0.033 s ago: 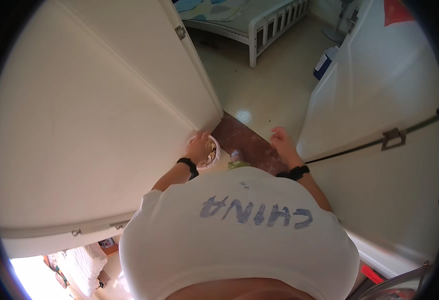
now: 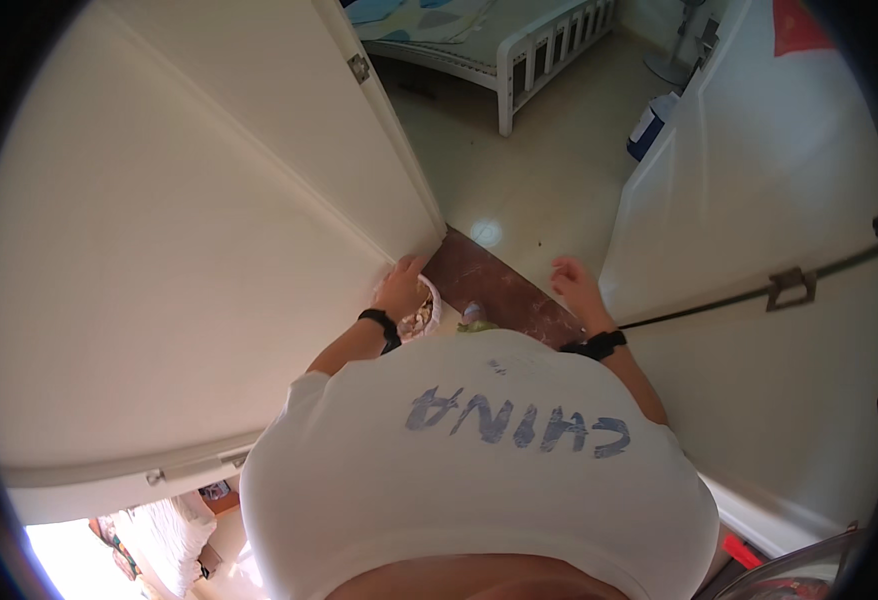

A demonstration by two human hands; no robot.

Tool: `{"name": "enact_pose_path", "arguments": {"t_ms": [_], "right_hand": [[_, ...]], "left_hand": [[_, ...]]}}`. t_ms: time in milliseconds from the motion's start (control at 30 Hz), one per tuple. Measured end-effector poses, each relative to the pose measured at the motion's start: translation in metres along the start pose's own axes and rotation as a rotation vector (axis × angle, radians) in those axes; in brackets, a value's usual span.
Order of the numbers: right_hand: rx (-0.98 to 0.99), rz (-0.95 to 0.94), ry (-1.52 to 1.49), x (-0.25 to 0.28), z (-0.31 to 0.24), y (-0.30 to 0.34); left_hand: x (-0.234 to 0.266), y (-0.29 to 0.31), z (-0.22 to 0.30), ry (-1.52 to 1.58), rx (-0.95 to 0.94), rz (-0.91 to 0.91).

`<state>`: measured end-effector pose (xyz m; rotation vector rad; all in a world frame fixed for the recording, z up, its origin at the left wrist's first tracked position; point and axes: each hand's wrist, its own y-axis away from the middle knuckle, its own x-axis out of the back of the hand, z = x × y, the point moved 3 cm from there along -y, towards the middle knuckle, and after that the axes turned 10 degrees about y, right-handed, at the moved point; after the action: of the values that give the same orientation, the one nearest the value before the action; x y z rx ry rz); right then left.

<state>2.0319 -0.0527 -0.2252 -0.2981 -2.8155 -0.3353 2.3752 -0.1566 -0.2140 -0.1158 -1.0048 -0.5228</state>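
Note:
My left hand (image 2: 399, 287) shows its back, with the fingers reaching forward and slightly apart. In the picture it overlaps the far left part of a round pink-rimmed bin (image 2: 435, 302); I cannot tell whether it touches the rim. Crumpled pale scraps (image 2: 421, 318) lie inside the bin, partly covered by the hand. On the other side, my right hand (image 2: 577, 287) hangs in the air near the right-hand door, its fingers loosely curled and apart, with nothing in them. A black band circles each wrist. Between the hands, part of my foot in green footwear (image 2: 474, 324) shows.
A white door or panel (image 2: 189, 250) fills the left side; another white door (image 2: 749, 200) with a metal latch (image 2: 791, 288) stands at right. A dark red threshold strip (image 2: 489, 275) crosses the doorway. Beyond it are a white bed frame (image 2: 506, 85) and a blue-and-white container (image 2: 649, 128).
Both hands have shifted slightly to the right in the picture, and the left hand covers more of the bin's far side. The right-hand door's latch sits slightly lower in view.

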Motion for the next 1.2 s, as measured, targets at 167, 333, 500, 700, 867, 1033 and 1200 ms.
{"name": "enact_pose_path", "arguments": {"t_ms": [167, 333, 500, 700, 867, 1033, 1200], "right_hand": [[-0.114, 0.173, -0.013, 0.075, -0.02, -0.071], [-0.11, 0.271, 0.042, 0.098, -0.047, -0.139], [-0.112, 0.259, 0.172, 0.111, -0.042, -0.209], [-0.027, 0.157, 0.095, 0.144, -0.032, -0.375], [0.012, -0.096, 0.159, 0.162, -0.07, -0.527], [0.111, -0.365, 0.295, 0.12, -0.111, -0.644], [0.251, -0.508, 0.391, 0.04, -0.169, -0.747]], "left_hand": [[0.014, -0.136, 0.026, 0.088, -0.109, -0.088], [0.031, -0.257, 0.057, 0.146, -0.328, -0.163], [0.014, -0.347, 0.068, 0.171, -0.422, -0.143], [0.016, -0.456, 0.043, 0.125, -0.241, -0.146], [0.047, -0.523, 0.037, 0.157, -0.062, 0.02], [0.073, -0.553, 0.022, 0.127, 0.061, 0.196], [0.125, -0.619, -0.045, 0.147, 0.147, 0.239]]}}
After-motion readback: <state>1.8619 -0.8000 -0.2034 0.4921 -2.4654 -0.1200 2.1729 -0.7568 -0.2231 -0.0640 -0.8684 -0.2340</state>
